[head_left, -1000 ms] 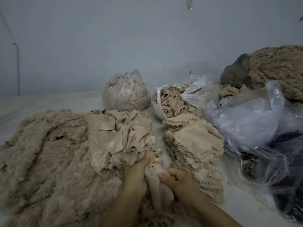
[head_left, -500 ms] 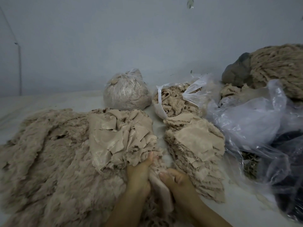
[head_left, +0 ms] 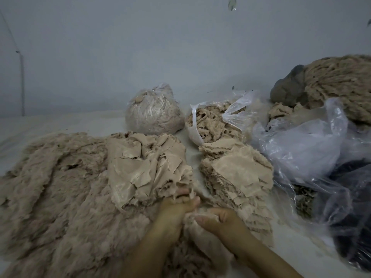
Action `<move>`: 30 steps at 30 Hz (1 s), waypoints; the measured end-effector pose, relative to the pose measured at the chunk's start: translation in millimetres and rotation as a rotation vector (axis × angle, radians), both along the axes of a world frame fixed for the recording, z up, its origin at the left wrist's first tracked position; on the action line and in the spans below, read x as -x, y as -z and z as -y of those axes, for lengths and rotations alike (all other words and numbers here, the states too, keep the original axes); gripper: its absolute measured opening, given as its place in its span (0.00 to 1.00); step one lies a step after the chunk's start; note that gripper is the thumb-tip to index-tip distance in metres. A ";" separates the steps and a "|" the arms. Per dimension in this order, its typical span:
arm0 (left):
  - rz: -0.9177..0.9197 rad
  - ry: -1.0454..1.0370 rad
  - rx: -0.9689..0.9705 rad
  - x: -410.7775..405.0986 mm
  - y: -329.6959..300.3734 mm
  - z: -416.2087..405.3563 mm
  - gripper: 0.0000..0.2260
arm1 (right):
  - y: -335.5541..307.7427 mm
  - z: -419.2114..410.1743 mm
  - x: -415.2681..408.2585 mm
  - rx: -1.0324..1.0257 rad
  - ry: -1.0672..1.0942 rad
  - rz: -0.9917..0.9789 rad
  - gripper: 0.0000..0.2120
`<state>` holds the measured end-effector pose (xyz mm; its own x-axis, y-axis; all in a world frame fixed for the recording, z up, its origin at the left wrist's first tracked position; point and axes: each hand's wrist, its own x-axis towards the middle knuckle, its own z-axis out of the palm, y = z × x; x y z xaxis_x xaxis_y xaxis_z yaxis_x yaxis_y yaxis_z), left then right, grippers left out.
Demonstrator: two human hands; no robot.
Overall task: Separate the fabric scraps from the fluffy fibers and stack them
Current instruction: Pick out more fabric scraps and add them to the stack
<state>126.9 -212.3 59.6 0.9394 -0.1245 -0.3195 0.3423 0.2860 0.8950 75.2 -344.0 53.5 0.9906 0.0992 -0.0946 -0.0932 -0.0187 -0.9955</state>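
A tied clear bag [head_left: 153, 112] stands by the grey wall [head_left: 140, 47]; crumpled plastic sheeting [head_left: 313, 149] lies right; a thin pole [head_left: 21, 83] stands far left.

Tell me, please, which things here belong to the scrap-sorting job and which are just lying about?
Job:
left hand
right hand
fluffy fiber heap
loose scrap pile
stacked scraps

Lying about:
tied bag
open bag of fibers
clear plastic bags
yarn bundle
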 end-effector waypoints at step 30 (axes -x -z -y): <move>0.324 0.326 0.114 -5.7 -3.9 17.3 0.30 | -64.2 37.8 -58.4 -0.394 0.058 0.075 0.13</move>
